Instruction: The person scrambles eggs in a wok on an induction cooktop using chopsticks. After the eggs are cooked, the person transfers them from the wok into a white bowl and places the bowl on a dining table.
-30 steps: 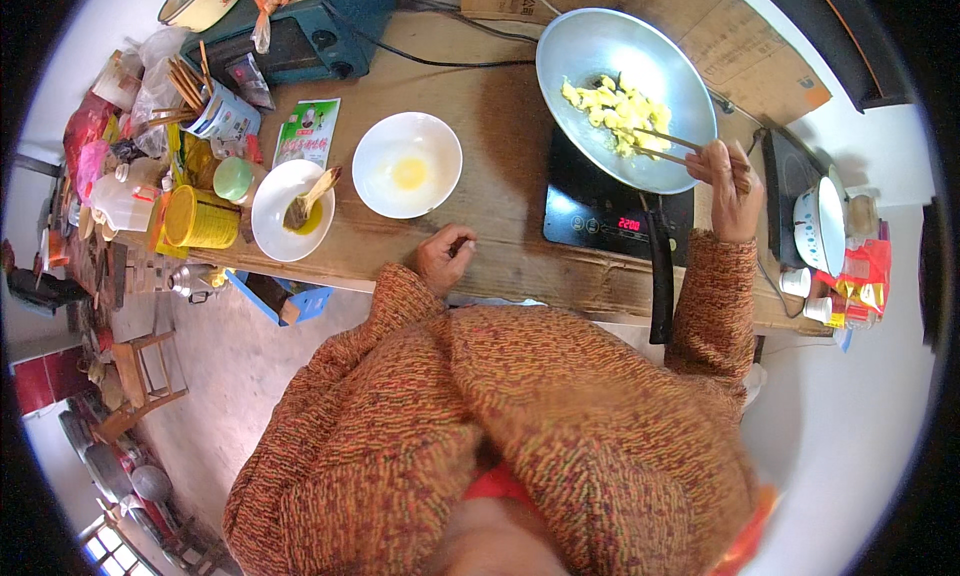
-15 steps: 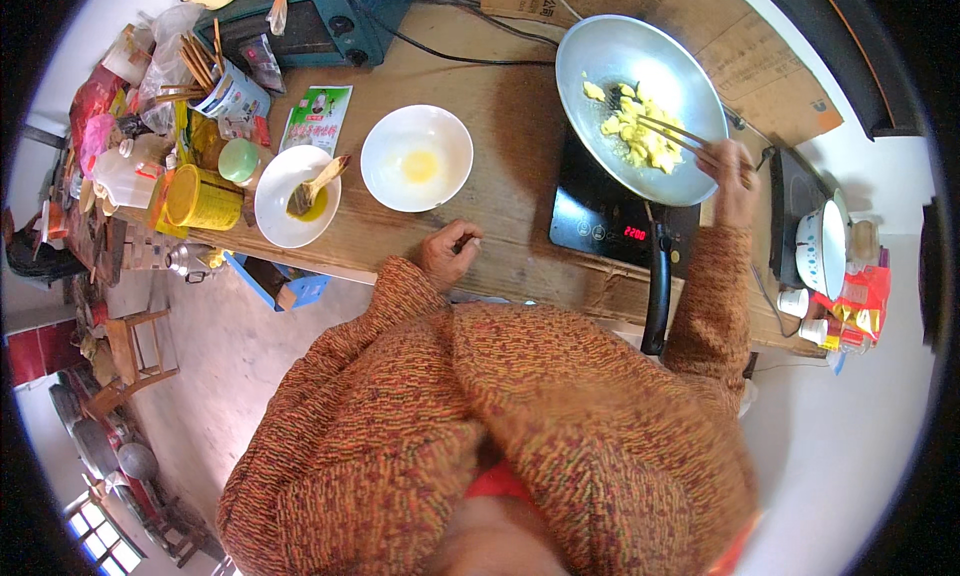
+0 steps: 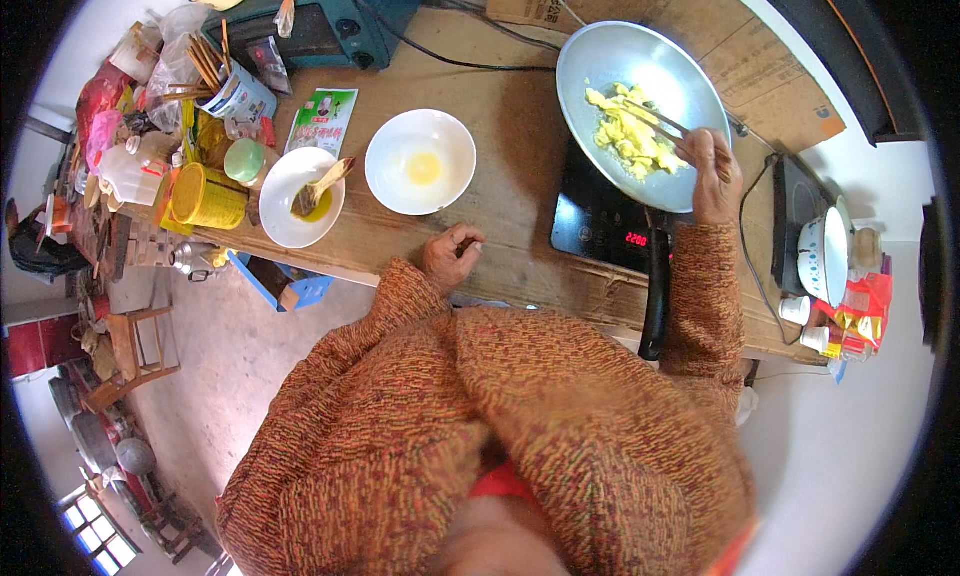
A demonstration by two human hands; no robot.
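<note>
While the right hand [image 3: 715, 178] grips chopsticks [image 3: 658, 119], yellow food [image 3: 628, 140] now lies more bunched in the pan [image 3: 655, 58], the left hand [image 3: 454, 257] curled on the table [image 3: 520, 166] near a white wall [image 3: 850, 416]

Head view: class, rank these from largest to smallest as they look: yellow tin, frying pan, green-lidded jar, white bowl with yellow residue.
1. Frying pan
2. White bowl with yellow residue
3. Yellow tin
4. Green-lidded jar
</note>
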